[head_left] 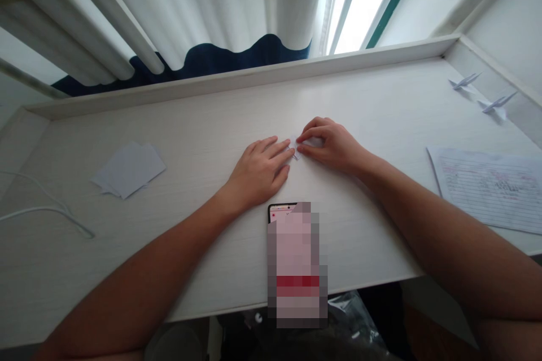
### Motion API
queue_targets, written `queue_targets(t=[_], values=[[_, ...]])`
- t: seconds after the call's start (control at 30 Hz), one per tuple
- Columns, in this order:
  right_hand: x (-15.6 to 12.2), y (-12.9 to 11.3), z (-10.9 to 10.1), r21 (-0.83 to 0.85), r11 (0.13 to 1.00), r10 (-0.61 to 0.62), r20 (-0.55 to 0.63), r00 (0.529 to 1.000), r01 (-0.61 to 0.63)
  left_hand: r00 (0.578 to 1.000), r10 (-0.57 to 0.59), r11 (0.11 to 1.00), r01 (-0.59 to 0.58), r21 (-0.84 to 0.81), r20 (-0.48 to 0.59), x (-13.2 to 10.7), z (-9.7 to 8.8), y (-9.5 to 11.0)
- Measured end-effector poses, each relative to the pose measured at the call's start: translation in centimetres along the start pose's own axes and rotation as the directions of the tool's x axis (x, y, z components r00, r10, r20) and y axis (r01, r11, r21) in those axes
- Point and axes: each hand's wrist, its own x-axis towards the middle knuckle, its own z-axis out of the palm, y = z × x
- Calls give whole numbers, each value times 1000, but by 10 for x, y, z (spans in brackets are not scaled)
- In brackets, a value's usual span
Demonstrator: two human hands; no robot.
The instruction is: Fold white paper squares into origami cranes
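Note:
A small folded piece of white paper (294, 146) lies on the white desk (203, 124) in the middle, between my two hands. My left hand (260, 169) rests palm down with its fingers stretched flat, the fingertips pressing on the paper's left side. My right hand (332, 144) is curled, with thumb and forefinger pinched on the paper's right edge. Most of the paper is hidden under the fingers.
A phone (296, 262) lies at the desk's front edge. A small stack of white paper squares (129, 169) sits at the left, near a white cable (51, 211). A lined written sheet (486, 186) lies at the right. Two folded paper cranes (466, 82) (497, 104) stand far right. Curtains hang behind.

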Motion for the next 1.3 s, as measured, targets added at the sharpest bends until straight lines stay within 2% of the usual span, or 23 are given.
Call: queue_targets(t=[0.37, 0.7, 0.83, 1.07, 1.3], values=[[-2, -3, 8, -61, 998, 22, -48, 999, -25, 999, -36, 997, 35, 62, 16, 0, -3, 10], [-2, -9, 8, -42, 996, 72, -74, 995, -75, 997, 32, 999, -29, 33, -74, -2, 3, 5], [-2, -9, 9, -39, 996, 77, -73, 994, -80, 996, 85, 996, -84, 11, -36, -1, 1, 4], [-3, -10, 10, -75, 995, 58, -54, 997, -62, 996, 91, 985, -93, 142, 21, -4, -2, 10], [-4, -10, 11, -92, 994, 52, -57, 997, -57, 993, 112, 979, -117, 166, 39, -3, -5, 7]])
